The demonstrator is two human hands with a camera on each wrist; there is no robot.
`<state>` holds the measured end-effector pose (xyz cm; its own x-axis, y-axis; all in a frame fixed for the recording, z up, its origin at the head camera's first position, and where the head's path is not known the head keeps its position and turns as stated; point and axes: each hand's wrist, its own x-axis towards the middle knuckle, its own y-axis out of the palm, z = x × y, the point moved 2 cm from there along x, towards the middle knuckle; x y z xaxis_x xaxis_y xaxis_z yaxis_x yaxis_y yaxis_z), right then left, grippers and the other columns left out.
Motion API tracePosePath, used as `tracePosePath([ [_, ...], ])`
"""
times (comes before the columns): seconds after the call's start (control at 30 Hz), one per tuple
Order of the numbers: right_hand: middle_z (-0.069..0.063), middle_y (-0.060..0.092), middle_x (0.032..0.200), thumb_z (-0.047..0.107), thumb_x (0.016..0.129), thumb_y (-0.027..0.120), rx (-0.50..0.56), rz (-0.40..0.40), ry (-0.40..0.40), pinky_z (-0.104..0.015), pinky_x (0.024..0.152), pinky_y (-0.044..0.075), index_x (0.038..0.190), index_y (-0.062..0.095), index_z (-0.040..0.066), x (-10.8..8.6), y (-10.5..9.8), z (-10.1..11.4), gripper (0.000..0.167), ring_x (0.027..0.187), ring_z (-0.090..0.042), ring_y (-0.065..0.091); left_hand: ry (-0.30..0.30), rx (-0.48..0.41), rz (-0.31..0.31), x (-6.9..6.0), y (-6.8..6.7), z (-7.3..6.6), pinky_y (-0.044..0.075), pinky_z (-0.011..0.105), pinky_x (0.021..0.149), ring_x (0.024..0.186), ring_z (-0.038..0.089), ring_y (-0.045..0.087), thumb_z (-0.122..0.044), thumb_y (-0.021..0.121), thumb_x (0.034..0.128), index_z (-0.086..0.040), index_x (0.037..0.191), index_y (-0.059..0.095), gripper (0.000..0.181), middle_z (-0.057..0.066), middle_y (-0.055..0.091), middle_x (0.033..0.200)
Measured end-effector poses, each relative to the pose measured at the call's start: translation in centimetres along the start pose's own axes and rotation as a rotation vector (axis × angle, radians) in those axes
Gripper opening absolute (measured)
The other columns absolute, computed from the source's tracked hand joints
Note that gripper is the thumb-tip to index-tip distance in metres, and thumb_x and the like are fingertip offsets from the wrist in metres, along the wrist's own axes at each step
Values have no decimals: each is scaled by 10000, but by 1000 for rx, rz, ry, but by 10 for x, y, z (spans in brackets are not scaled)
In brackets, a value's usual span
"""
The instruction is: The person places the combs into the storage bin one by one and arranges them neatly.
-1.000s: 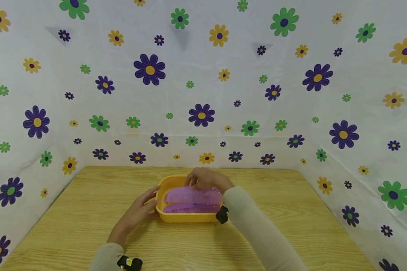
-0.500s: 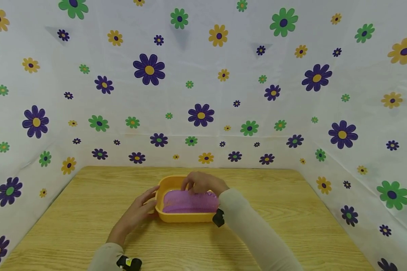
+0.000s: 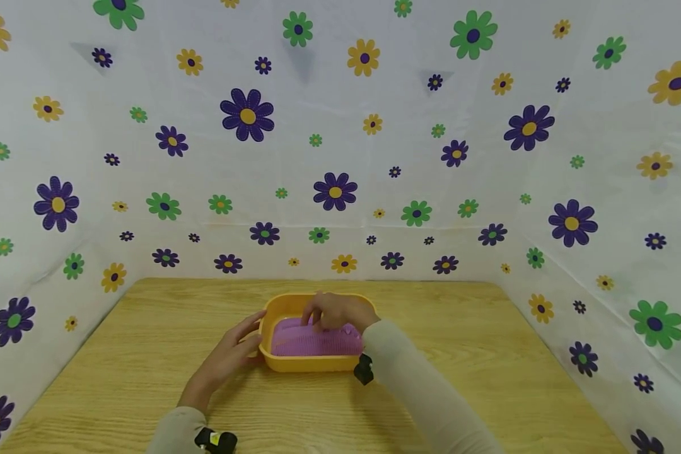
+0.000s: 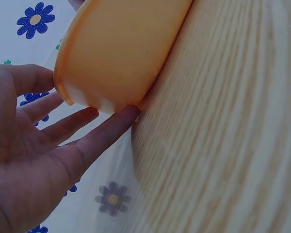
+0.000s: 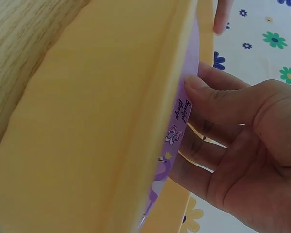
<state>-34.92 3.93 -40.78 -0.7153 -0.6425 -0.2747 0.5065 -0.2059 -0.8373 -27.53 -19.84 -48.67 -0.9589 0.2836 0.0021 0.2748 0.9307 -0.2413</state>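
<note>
A yellow plastic bin [image 3: 312, 364] sits on the wooden table, with purple combs inside it. My right hand [image 3: 337, 312] reaches into the bin and pinches a purple comb [image 5: 177, 121] between thumb and fingers; in the right wrist view its face shows lettering and a cartoon print. In the head view the purple combs [image 3: 318, 343] overlap low in the bin, their teeth toward me. My left hand [image 3: 229, 356] touches the outside of the bin's left end. The left wrist view shows its fingers [image 4: 111, 131] mostly straight against the bin's outer wall.
The light wooden tabletop [image 3: 176, 328] spreads around the bin. A white sheet with printed flowers [image 3: 420, 145] stands behind the table and along both sides. Each wrist wears a small black camera [image 3: 364, 370].
My right hand has lowered the pinched comb into the bin, down over the other purple comb. The left hand has kept its place at the bin's end.
</note>
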Motion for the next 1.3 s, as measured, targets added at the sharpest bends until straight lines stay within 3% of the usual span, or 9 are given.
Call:
tracePosePath([
  [0.37,23,690,985,67,964,694,14,-11,60,-250,835,579,1077,782,207,0,8,1,201,863,-128,611,13,-4,5,0,-1,1,583,497,1023,1490,506,379,-190,442,1102,-150,1637,275,561,266,224,1688],
  [0.57,40,685,984,98,962,708,17,-20,69,-258,849,572,1044,782,207,-1,11,0,156,883,-131,609,13,2,7,0,2,1,577,500,1032,1488,504,381,-192,440,1104,-148,1637,273,561,260,224,1690],
  [0.87,31,712,928,98,948,731,-38,-19,63,-203,750,557,1021,792,153,0,16,-2,110,791,-83,608,3,-5,8,0,3,0,571,508,1043,1497,499,371,-197,447,1101,-163,1638,275,565,253,218,1695],
  [1.03,9,726,991,112,956,722,-39,-20,63,-224,792,565,1028,783,141,-5,16,-1,99,822,-81,619,8,-15,14,0,1,2,567,515,1044,1487,504,385,-192,449,1101,-156,1640,267,570,258,218,1692],
  [1.17,-35,715,1070,86,979,663,-15,-62,1,-299,870,571,1107,764,108,-17,4,-3,166,933,-148,630,10,-15,14,-1,0,1,563,524,1049,1486,502,385,-189,443,1102,-165,1644,248,577,262,232,1685],
  [1.3,-66,728,1139,102,1011,620,-44,-164,-71,-366,956,578,1170,743,74,-36,-12,-11,203,1033,-198,642,-5,-20,8,-1,-3,-1,574,518,1034,1453,492,442,-223,420,1115,-167,1650,223,572,274,284,1660],
])
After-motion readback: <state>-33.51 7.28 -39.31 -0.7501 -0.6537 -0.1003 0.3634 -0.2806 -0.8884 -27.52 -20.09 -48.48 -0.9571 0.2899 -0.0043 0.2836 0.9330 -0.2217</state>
